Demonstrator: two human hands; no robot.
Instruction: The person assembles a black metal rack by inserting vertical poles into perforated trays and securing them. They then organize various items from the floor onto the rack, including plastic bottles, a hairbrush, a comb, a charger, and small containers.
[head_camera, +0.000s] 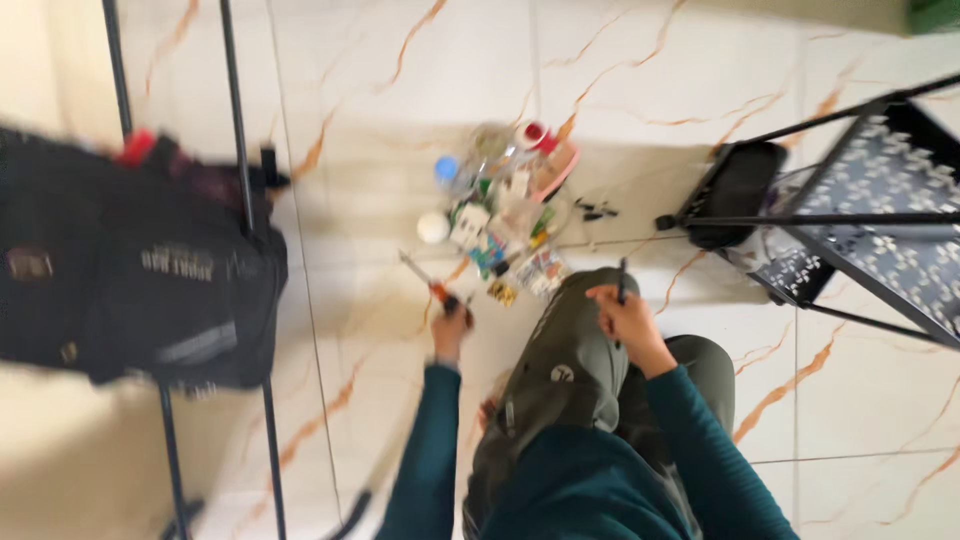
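Head view: the left hand (452, 328) has its fingers wrapped around a screwdriver (428, 283) with an orange handle and thin metal shaft, low over the glossy veined tile floor (400, 120). The right hand (625, 318), on the knee, pinches a slim dark pen-like tool (621, 278). Beyond lies a blurred heap of small bottles and packets (505, 215). Far left, a black fabric bag (150, 270) hangs on a rail.

Marble-veined tile floor (400, 120) bears a clutter of small bottles (500, 210) and a black bag (140, 270).
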